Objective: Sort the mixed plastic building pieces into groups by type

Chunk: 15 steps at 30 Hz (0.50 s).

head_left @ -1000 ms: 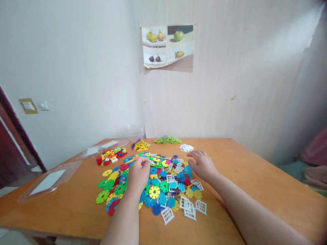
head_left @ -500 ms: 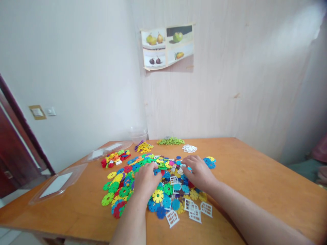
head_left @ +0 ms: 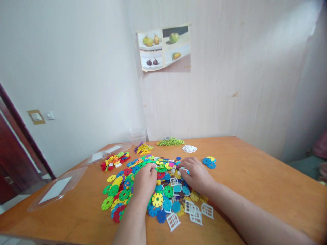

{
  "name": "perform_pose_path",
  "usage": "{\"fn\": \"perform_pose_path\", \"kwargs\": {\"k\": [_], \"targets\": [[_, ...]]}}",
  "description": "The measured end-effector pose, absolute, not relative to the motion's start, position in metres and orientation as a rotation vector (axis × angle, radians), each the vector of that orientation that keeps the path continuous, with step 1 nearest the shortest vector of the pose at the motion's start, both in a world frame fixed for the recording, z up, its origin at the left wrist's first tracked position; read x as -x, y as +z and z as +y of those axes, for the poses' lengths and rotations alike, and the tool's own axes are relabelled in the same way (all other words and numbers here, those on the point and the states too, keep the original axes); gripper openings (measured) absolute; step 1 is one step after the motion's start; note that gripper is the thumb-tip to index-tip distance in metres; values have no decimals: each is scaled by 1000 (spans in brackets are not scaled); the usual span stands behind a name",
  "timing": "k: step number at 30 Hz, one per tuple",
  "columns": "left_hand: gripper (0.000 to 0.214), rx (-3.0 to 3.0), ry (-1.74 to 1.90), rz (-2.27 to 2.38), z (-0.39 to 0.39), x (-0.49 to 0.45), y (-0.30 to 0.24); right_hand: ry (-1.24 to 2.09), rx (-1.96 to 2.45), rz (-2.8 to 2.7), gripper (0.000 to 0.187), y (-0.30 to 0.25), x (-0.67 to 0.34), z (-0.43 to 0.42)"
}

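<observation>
A broad heap of notched plastic discs [head_left: 157, 199] in yellow, green, blue and red covers the middle of the table, with white toy window frames [head_left: 173, 222] mixed in and lying at its near edge. Over the heap's centre, my left hand [head_left: 145, 180] is closed, thumb against the forefinger; its other fingertips are hidden, and I cannot make out what they hold. My right hand [head_left: 198, 174] reaches over the heap's right side, fingers stretched forward and thumb apart. Some blue pieces show beside that thumb, and no grip on them can be seen.
Sorted piles stand farther back: bright blocks [head_left: 115, 161], yellow pieces [head_left: 144, 148], green pieces [head_left: 171, 141] and white window frames [head_left: 189, 148]. A few discs [head_left: 209, 162] lie to the right. Clear plastic lids [head_left: 57, 190] and a clear tub [head_left: 137, 136] sit leftward on the wooden table [head_left: 255, 170].
My left thumb has drawn in against the forefinger. My right hand has shifted slightly left over the heap. The view has tilted a little.
</observation>
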<state>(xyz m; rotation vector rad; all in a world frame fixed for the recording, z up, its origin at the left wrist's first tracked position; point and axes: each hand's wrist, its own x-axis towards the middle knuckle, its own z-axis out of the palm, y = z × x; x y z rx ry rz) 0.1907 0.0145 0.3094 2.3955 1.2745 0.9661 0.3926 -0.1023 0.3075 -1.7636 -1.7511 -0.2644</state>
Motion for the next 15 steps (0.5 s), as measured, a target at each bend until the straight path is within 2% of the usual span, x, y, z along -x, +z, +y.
{"fn": "perform_pose_path", "kwargs": {"k": [10,15], "targets": [[26,-2243,1215,1315,15,-189,314,-231,1762,-1756,22,312,-388,-104],[25,-2008,1286,1064,10,-196,317,-260,1683,-1750,25,315,-379,-106]]}}
